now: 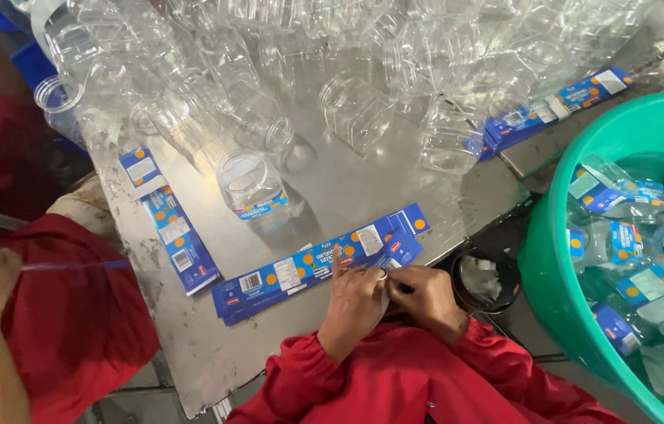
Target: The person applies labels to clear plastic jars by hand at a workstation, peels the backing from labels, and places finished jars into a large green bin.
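Observation:
My left hand (355, 302) and my right hand (426, 298), both in red sleeves, meet at the near edge of a metal table (182, 345). They are at the right end of a stack of long blue label strips (300, 271). The left index finger lies stretched out on the stack. The right hand's fingers pinch a white edge of a strip, pressed against the left hand. Just beyond the stack stands a clear plastic jar (253, 188) with a blue label around its base.
Many unlabelled clear jars (363, 63) are heaped across the far table. More blue label stacks lie at left (179, 235) and far right (552, 110). A green tub (540, 259) at right holds labelled jars (622, 235). Another person in red (65, 314) is at left.

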